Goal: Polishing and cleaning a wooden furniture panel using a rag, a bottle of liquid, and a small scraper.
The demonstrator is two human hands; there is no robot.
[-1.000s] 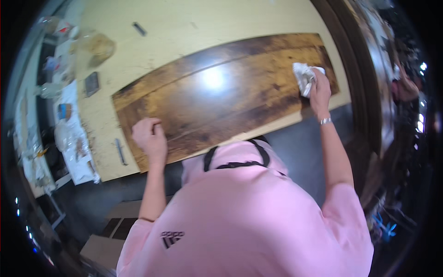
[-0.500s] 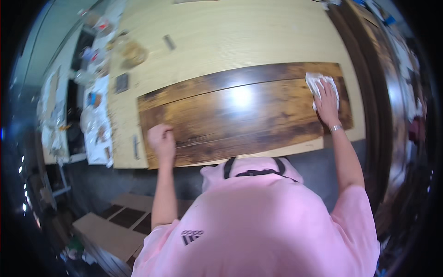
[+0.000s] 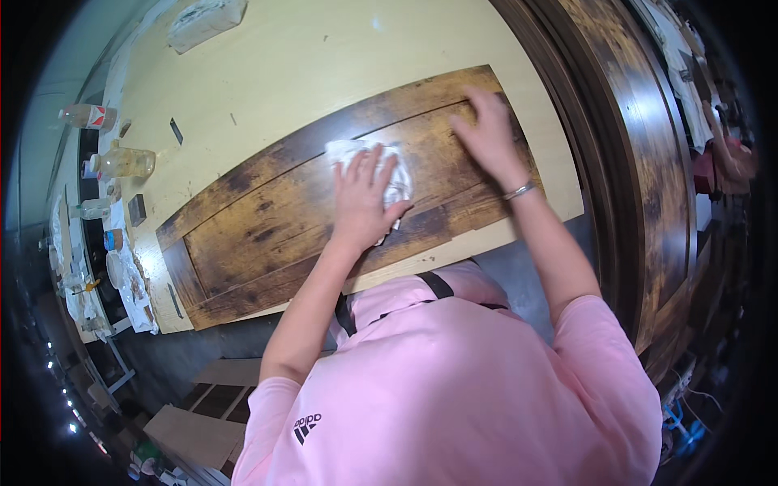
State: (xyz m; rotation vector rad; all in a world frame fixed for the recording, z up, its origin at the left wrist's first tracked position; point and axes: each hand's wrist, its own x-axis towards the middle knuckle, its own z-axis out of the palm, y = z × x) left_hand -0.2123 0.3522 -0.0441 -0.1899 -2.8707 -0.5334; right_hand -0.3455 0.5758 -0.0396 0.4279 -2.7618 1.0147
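Along the near edge of the tabletop (image 3: 405, 69) we have the wooden panel (image 3: 267, 215), mottled brown, its near left corner about at that edge and a bare strip of tabletop showing below its right half. Near the panel's middle lies the white cloth (image 3: 397, 186), crumpled; our left grip (image 3: 365, 198) rests across it, fingers spread rather than closed around it. Our right grip (image 3: 489, 134), blurred, is over the panel's far right corner, thumb and fingers apart, with nothing in it that we can see; whether it touches the wood we cannot tell. A metal bracelet (image 3: 519, 190) circles our right wrist.

Toward the tabletop's left edge we see a bottle of yellowish liquid (image 3: 130, 162), a dark block (image 3: 137, 209) and, near the near left corner, a slim grey tool (image 3: 174, 300). By the far left corner sits a white bundle (image 3: 205, 23).
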